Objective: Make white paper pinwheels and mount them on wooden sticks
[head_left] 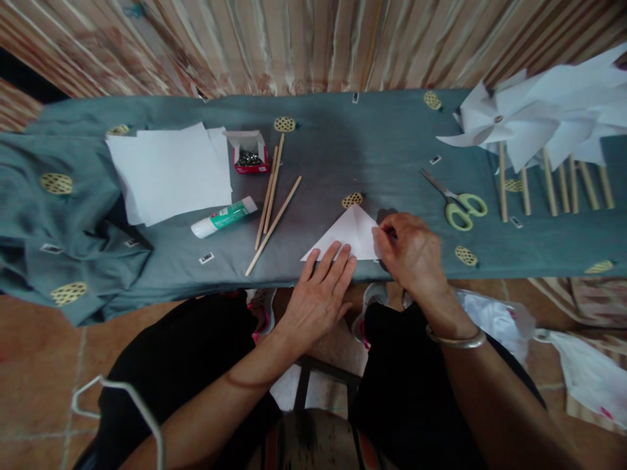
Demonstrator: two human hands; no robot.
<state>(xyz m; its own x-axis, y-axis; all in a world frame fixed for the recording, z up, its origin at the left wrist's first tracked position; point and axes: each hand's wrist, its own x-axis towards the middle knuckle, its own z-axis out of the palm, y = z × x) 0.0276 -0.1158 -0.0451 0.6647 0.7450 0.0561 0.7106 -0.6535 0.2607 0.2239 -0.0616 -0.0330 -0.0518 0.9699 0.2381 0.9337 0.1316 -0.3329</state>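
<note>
White paper, caught between two sets of fingers

From the head view, here is the folded paper point(351, 230), a triangle flat on the grey-green cloth point(386, 147), and both hands are on it! The left hand point(317, 294) lies nearly flat, fingers open and slightly spread, their tips over the near edge. No grip there, just touch from above. Now the right hand point(416, 253): thumb and forefinger closed in a pinch on the paper's right edge, the other fingers curled in behind.

So who is nearer? Neither; both are touching. The long edge runs left to right, passing under the left fingertips, with one sharp corner poking out to their left. The peak points away, ahead of the left fingers and to the left of the right-hand pinch.

Around them, the scissors point(459, 197) lie beyond the right fingers and off to their right, handles nearer than blades. Left of the left fingers, a loose stick point(273, 226) slants away, and past it lies the glue stick point(224, 217), well apart from both hands.
</note>
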